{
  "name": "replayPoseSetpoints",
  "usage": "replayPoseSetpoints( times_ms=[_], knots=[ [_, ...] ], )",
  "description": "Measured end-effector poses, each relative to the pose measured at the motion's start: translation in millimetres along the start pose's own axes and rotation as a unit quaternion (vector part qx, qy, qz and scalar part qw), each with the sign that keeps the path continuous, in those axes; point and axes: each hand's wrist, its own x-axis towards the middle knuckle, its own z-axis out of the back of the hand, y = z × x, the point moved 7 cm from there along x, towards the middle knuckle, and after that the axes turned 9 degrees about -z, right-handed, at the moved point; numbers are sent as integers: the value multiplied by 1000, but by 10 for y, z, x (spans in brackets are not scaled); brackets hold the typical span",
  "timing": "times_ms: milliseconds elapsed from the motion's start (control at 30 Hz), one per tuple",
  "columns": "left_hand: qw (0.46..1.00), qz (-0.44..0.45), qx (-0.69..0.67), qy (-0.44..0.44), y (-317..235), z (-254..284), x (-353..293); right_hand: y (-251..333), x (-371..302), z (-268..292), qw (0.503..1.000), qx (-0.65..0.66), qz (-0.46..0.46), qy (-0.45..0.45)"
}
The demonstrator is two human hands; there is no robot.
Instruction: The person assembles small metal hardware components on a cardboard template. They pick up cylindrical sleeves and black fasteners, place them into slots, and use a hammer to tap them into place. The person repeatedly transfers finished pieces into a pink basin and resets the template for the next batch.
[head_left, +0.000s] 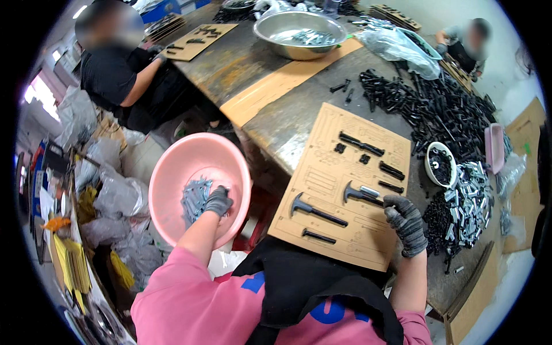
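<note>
My left hand (218,201), in a grey glove, reaches down into a pink basin (163,215). It is beside a heap of flat grey metal pieces (195,198), its fingers bent; what they hold is hidden. My right hand (406,224), also gloved, is curled at the right edge of a brown cardboard template (276,228) printed with outlines. Its fingers look closed, and I cannot make out anything in them. On the template lie two grey hammer-shaped pieces (315,213) (362,194), several black bolts (361,144), small black nuts (340,148) and a silver sleeve (369,190).
Black bolts (425,109) are heaped on the table at right, near a white bowl (431,172) of small black parts and silver sleeves (468,201). A metal bowl (270,43) stands at the back. One person (112,75) sits far left, another (466,49) far right.
</note>
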Motion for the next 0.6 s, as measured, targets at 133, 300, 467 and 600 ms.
replayPoseSetpoints(
  times_ms=[133,300,467,600],
  knots=[
    [976,-50,-5,-214,-251,926,-275,82,5,2,999,14,30,6],
    [895,-125,-384,-189,-696,1756,-316,485,51,-349,981,-68,170,64],
    [788,-275,-541,-105,-2489,2066,-816,651,84,-843,974,-73,197,80],
    [714,-309,-623,79,-3361,1734,-961,573,78,-927,982,62,149,95]
  ],
)
